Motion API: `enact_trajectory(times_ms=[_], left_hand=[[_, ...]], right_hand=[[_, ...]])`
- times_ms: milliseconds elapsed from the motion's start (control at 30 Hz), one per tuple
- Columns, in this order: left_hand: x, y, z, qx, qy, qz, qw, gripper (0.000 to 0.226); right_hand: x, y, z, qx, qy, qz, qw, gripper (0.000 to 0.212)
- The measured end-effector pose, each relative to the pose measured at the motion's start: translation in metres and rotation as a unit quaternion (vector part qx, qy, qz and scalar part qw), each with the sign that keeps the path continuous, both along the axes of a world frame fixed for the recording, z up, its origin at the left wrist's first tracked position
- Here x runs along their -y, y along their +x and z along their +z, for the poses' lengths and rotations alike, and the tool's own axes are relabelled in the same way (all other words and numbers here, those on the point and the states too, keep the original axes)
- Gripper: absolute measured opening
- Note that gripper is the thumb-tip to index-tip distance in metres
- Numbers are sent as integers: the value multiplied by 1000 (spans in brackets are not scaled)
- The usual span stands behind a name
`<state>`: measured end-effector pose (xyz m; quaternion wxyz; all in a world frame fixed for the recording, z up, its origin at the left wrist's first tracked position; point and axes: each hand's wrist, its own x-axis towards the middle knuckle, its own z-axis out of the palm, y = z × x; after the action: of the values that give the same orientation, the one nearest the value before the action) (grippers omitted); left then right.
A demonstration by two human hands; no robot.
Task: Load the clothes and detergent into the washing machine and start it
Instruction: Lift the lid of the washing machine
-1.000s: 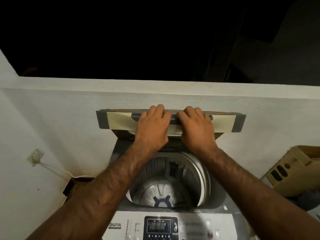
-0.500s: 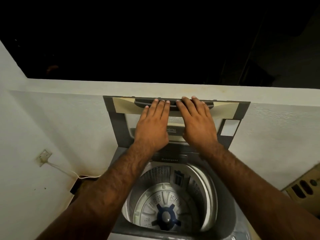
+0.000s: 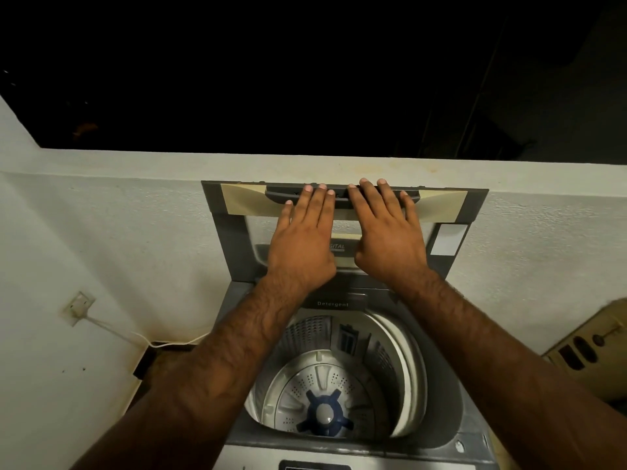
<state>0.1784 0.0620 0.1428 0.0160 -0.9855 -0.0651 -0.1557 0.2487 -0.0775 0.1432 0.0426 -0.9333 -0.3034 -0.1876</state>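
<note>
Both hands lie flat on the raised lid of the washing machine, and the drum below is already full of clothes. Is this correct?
Not quite. In the head view the left hand and right hand do lie flat on the raised lid, but the drum holds no clothes: its bare base with the blue hub shows.

Grey lid (image 3: 230, 239), beige band (image 3: 242, 204); blue agitator (image 3: 324, 413).
</note>
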Motion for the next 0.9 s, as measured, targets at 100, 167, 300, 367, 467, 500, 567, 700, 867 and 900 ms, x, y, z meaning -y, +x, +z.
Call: enact_trajectory(times_ms=[100,167,300,367,467,500,567,700,867,900], left_hand=[[0,-6,1,-3,0,-4,1000,99],[-1,-10,2,-5,2,-6,1000,99],[-4,-22,4,-17,6,-8,1000,99],[-3,-28,5,-23,7,-9,1000,99],[-1,-36,7,-22,6,-14,1000,99],[0,-38,8,-20,5,-17,1000,99],[2,-43,8,-17,3,-27,999,98],[10,-57,9,-14,-2,-43,999,98],[29,-78,7,-38,-8,-69,997,97],[39,-82,5,-45,-12,-79,996,97]], right_hand=[[2,-9,3,-7,-9,-7,1000,110],[2,-15,4,-11,-11,-14,1000,111],[6,-28,3,-12,-11,-29,999,109],[9,-36,4,-10,-13,-33,999,108],[14,-47,6,-5,-9,-41,999,106],[16,-51,6,-5,-11,-46,999,105],[20,-59,6,-4,-12,-54,998,104],[29,-75,6,-10,-11,-63,998,104],[48,-102,4,-21,11,-74,997,104],[57,-111,2,-27,18,-80,996,104]])
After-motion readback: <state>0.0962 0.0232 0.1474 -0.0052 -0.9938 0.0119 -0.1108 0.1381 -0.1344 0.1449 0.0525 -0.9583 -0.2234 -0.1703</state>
